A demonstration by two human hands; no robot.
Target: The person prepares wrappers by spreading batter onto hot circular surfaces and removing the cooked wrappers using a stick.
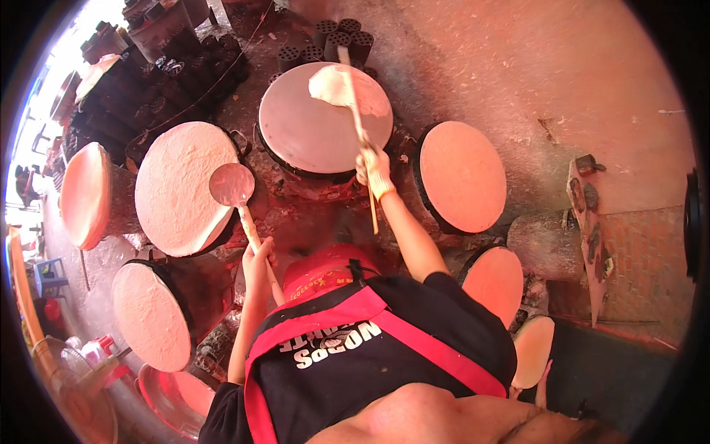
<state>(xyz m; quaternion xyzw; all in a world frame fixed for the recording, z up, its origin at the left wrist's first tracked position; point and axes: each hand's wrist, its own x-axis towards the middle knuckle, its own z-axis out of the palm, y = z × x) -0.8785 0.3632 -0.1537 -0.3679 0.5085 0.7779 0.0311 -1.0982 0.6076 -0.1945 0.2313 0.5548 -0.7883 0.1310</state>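
Observation:
My left hand (257, 260) is wrapped round the pale handle of a ladle (231, 183). The ladle's round bowl is above the right side of a large griddle covered by a pale flatbread (177, 189). In a light-coloured glove, my right hand (376, 169) grips a long wooden stick (355, 111). This stick reaches over the grey round griddle (292, 129) straight ahead, crossing a pool of pale batter (328, 85) near its far edge. Whether the stick touches the batter, I cannot tell.
More round griddles with pale sheets stand around me: one on the right (464, 177), one lower right (495, 285), and two on the left (148, 317). Black coal briquettes (347, 41) sit behind the middle griddle. At lower right, another person's hand (543, 385) is by a pale disc (534, 351).

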